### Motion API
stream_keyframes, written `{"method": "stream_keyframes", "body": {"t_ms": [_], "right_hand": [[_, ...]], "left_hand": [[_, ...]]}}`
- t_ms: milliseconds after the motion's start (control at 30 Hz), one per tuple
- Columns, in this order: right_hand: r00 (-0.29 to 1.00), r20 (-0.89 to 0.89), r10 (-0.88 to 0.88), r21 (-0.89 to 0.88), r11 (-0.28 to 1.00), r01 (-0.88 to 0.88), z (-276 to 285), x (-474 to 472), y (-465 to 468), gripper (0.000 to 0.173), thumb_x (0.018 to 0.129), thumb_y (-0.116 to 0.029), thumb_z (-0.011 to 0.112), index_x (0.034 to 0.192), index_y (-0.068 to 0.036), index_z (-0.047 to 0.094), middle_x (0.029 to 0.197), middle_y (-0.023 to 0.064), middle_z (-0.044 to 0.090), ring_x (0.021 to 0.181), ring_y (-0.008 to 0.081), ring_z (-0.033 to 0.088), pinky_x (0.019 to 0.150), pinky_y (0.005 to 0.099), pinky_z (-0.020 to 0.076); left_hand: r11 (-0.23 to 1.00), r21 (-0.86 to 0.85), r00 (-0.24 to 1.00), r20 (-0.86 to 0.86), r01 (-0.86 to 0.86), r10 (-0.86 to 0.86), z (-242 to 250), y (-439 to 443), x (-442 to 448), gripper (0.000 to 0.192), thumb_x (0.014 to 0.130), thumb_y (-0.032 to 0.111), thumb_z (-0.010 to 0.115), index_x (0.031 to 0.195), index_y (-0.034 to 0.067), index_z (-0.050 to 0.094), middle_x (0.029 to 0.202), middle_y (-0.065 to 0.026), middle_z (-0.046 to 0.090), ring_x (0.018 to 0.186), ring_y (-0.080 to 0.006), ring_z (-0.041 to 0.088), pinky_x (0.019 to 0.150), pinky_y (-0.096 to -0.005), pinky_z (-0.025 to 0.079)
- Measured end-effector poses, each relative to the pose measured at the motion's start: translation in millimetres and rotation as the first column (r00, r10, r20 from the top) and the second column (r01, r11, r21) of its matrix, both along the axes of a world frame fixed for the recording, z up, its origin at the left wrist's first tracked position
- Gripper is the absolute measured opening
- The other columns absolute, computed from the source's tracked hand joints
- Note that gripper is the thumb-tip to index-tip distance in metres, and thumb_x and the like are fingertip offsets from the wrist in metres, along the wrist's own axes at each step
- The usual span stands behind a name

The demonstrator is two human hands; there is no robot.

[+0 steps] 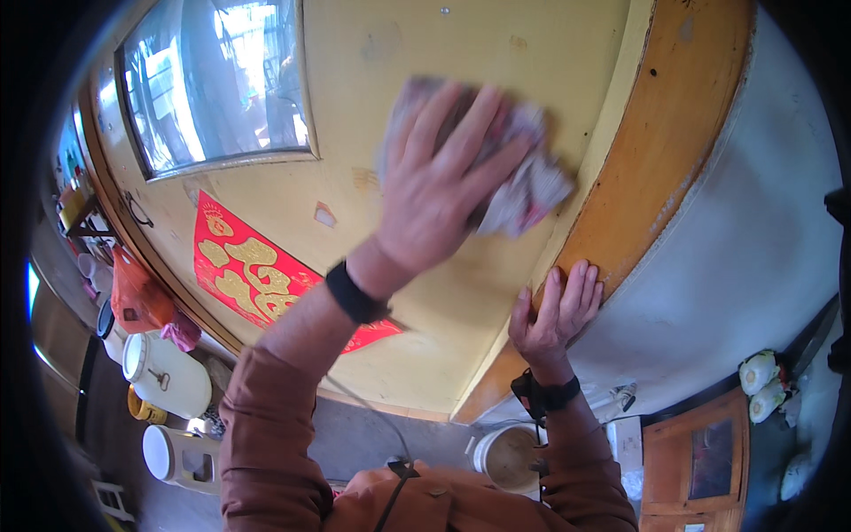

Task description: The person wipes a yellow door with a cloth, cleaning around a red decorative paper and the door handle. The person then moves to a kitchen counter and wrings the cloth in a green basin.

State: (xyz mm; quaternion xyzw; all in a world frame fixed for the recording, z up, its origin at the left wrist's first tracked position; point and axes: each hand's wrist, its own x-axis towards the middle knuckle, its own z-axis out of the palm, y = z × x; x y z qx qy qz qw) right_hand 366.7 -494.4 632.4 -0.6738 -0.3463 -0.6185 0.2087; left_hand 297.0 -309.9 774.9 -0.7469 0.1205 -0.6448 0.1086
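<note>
My left hand (425, 193) is blurred, its fingers spread over a crumpled whitish cloth (525, 193) with reddish patches. It presses the cloth against the pale yellow door (465, 292), near its right edge. Below and to the left, a red paper with gold characters (249, 256) is stuck on the door, partly covered by my left forearm. My right hand (558, 309) rests on the orange-brown wooden door frame (611, 219), thumb apart from the fingers and nothing held. A black band circles each wrist.
A glass pane (216, 86) is set in the door's upper left, with a dark handle (138, 209) below it. White plastic barrel (169, 376), stool (179, 455) and orange bag (136, 292) stand left. Bucket (508, 459) is by my right arm; wooden cabinet (695, 459) stands right.
</note>
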Motion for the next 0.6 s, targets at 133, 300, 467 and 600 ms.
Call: {"method": "stream_keyframes", "body": {"t_ms": [133, 300, 467, 600], "right_hand": [[1.0, 0.023, -0.001, -0.01, 1.0, 0.001, 1, 1, 1, 0.037, 0.088, -0.018, 0.057, 0.12, 0.0, 0.056, 0.136, 0.0247, 0.044, 0.129, 0.0415, 0.041, 0.109, 0.0529, 0.0259], [0.999, 0.045, -0.005, -0.02, 1.0, 0.006, 0, 2, 1, 0.04, 0.088, -0.018, 0.057, 0.123, 0.001, 0.052, 0.138, 0.0264, 0.042, 0.129, 0.0435, 0.039, 0.108, 0.054, 0.0261], [1.0, 0.025, -0.011, 0.0, 1.0, 0.011, 0, 1, 2, 0.037, 0.088, -0.015, 0.057, 0.121, -0.001, 0.054, 0.136, 0.025, 0.045, 0.128, 0.0426, 0.041, 0.108, 0.0531, 0.0257], [1.0, 0.03, 0.003, 0.003, 1.0, -0.003, 1, 1, 3, 0.036, 0.088, -0.015, 0.056, 0.12, 0.0, 0.054, 0.136, 0.0259, 0.044, 0.129, 0.0434, 0.041, 0.109, 0.0538, 0.0256]], "left_hand": [[0.991, 0.037, 0.973, 0.191, 0.127, -0.131, 73, -19, 30, 0.032, 0.073, 0.016, 0.058, 0.105, 0.019, 0.066, 0.117, -0.004, 0.054, 0.116, -0.0293, 0.046, 0.097, -0.0436, 0.035], [0.982, 0.186, 0.964, 0.254, 0.031, -0.079, 82, -31, 39, 0.035, 0.074, 0.016, 0.06, 0.109, 0.015, 0.064, 0.118, -0.0089, 0.053, 0.115, -0.0324, 0.046, 0.098, -0.0435, 0.036], [0.988, 0.151, 1.0, -0.007, -0.026, 0.027, 29, -33, 21, 0.031, 0.073, 0.019, 0.061, 0.103, 0.024, 0.067, 0.13, -0.003, 0.05, 0.127, -0.0273, 0.041, 0.105, -0.046, 0.031], [0.988, 0.155, 0.995, -0.094, -0.019, 0.034, -13, -34, 14, 0.034, 0.076, 0.022, 0.057, 0.108, 0.018, 0.065, 0.128, -0.005, 0.052, 0.125, -0.027, 0.043, 0.103, -0.0452, 0.034]]}}
